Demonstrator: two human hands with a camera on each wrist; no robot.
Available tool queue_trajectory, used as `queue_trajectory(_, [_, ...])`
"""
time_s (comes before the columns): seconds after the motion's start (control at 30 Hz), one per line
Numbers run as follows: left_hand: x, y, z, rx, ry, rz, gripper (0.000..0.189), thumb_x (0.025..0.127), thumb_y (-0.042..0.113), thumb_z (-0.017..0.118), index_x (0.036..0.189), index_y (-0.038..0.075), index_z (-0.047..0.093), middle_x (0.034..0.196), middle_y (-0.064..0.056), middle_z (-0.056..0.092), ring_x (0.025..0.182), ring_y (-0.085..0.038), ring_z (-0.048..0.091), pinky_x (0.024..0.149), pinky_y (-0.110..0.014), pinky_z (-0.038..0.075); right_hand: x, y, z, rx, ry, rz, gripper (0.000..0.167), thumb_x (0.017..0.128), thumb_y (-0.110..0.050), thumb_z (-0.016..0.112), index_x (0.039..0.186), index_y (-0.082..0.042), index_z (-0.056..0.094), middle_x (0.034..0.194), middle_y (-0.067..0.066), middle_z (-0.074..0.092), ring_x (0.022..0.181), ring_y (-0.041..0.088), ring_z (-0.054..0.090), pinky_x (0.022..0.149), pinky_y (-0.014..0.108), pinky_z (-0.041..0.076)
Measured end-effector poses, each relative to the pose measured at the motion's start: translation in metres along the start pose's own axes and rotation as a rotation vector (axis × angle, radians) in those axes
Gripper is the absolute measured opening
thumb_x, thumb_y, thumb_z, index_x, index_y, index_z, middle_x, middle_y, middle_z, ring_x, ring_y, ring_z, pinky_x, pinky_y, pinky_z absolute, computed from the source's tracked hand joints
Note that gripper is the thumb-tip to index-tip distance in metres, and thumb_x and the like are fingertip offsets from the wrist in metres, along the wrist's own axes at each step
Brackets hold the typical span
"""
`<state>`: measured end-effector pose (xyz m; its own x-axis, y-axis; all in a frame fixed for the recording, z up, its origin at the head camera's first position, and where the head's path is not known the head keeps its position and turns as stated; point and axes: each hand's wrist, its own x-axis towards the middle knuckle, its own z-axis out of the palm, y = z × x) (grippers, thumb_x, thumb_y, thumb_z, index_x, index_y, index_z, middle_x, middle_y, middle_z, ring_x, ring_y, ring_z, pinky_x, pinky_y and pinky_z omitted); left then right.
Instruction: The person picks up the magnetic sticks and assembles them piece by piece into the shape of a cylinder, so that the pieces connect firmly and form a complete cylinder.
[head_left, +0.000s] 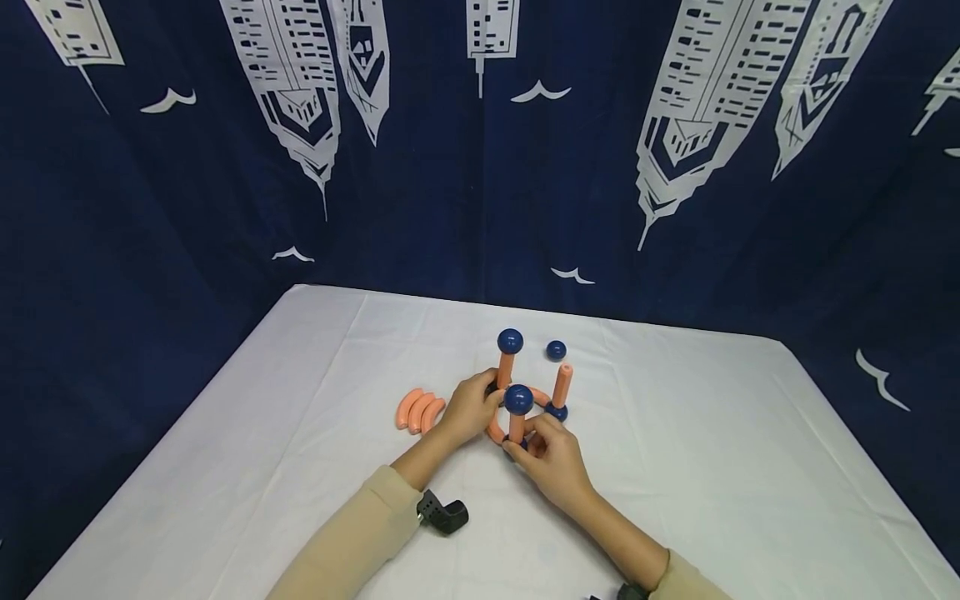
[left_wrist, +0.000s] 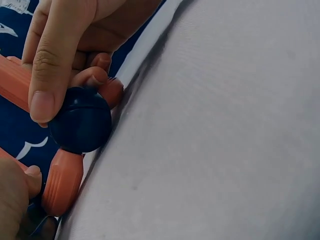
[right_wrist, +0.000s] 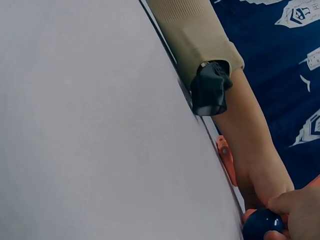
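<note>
The left hand point(head_left: 471, 408) has its thumb point(left_wrist: 45, 95) and bent fingers closed about a blue ball point(left_wrist: 82, 125), and the right hand point(head_left: 553, 462) pinches another blue ball point(right_wrist: 261, 226) between thumb and fingers, with little gap left in either grip. From the right hand's ball a front stick point(head_left: 517, 428), orange, stands upright with a front top ball point(head_left: 518, 399) on its end; over the left hand's ball a rear stick point(head_left: 506, 369) stands the same way under a rear top ball point(head_left: 511, 340). A curved piece point(head_left: 495, 431) runs between the two held balls, and a second curve point(head_left: 540, 397) leads to a corner ball point(head_left: 557, 412), whose bare-topped stick point(head_left: 562, 386) leans slightly. Just behind lies a loose ball point(head_left: 556, 350); beside the left hand, three spare curves point(head_left: 422, 412) lie side by side on the white table point(head_left: 675, 417). Farther out come a beige sleeve point(head_left: 360, 533), a black wrist camera point(head_left: 447, 517) near its cuff, and a dark blue cloth point(head_left: 480, 208) printed with white buildings and birds.
</note>
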<state>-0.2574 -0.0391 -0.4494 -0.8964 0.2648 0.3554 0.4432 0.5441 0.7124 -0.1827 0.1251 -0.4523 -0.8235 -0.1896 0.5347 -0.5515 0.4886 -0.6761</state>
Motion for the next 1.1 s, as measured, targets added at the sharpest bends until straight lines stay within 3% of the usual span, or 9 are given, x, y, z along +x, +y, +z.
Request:
queue_trajectory(0.13, [0.003,-0.001,-0.001,-0.015,-0.021,-0.004,0.016,0.096,0.011,0.061,0.110,0.005,0.064,0.093,-0.007,0.065,0.084,-0.017,0.057,0.075,-0.034,0.048,0.001,-0.003,0.004,-0.006,0.006,0.025,0.020,0.073,-0.005,0.084,0.082,-0.007,0.066,0.076,0.000,0.052,0.058,0.002,0.045,0.049,0.021,0.040])
queue_trajectory(0.5, [0.002,-0.009,0.002,-0.068,-0.035,-0.004,0.022,0.097,0.014,0.060,0.117,0.005,0.062,0.116,-0.012,0.066,0.109,-0.024,0.062,0.091,-0.039,0.049,0.001,-0.001,0.006,-0.015,0.047,-0.015,0.021,0.073,-0.005,0.084,0.078,-0.006,0.063,0.072,-0.001,0.049,0.057,0.001,0.044,0.048,0.021,0.039])
queue_trajectory(0.93, [0.001,-0.014,0.004,-0.072,-0.045,0.005,0.023,0.099,0.014,0.057,0.119,0.005,0.060,0.115,-0.012,0.065,0.109,-0.024,0.061,0.092,-0.041,0.048,0.000,0.000,0.008,-0.010,0.053,-0.012,0.021,0.072,-0.003,0.083,0.079,-0.007,0.064,0.072,-0.001,0.049,0.057,0.002,0.045,0.049,0.020,0.039])
queue_trajectory(1.1, [0.000,-0.012,0.003,-0.033,-0.048,0.026,0.024,0.099,0.013,0.057,0.120,0.004,0.059,0.115,-0.014,0.065,0.111,-0.026,0.060,0.093,-0.042,0.047,0.000,0.000,0.008,-0.011,0.050,-0.012,0.021,0.072,-0.003,0.083,0.079,-0.007,0.064,0.072,0.000,0.049,0.057,0.003,0.046,0.049,0.019,0.039])
